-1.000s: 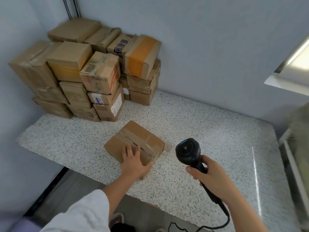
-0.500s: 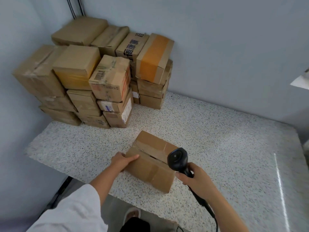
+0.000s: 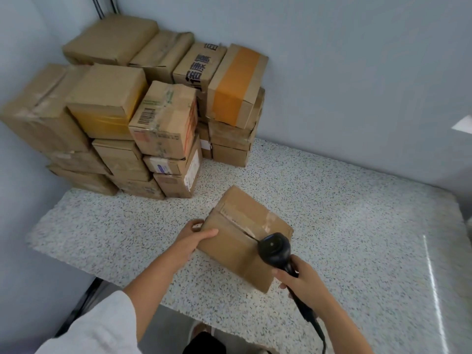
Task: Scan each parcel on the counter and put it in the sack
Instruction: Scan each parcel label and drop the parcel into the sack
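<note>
The parcel (image 3: 237, 236), a taped brown cardboard box, lies near the front edge of the speckled surface (image 3: 357, 226), tipped with its broad face toward the camera. How much of its underside touches the surface cannot be told. The left hand (image 3: 194, 238) holds its left corner, the thumb lying across the upper face; the fingers go behind the edge and are mostly hidden. The right hand (image 3: 304, 282) is curled round the handle of a black scanner (image 3: 274, 247), whose head hangs over the parcel's right part and covers a stretch of the taped seam. Its reading side faces away. A cable (image 3: 319, 330) runs from the handle and is cut off at the bottom edge, as is the white sleeve (image 3: 102, 325) on the left arm. Well apart, in the back left corner, stands a stack of parcels (image 3: 143, 118). 1 shows a barcode and 1 an orange band. The rear boxes are partly hidden, and the label print is too blurred to read.
</note>
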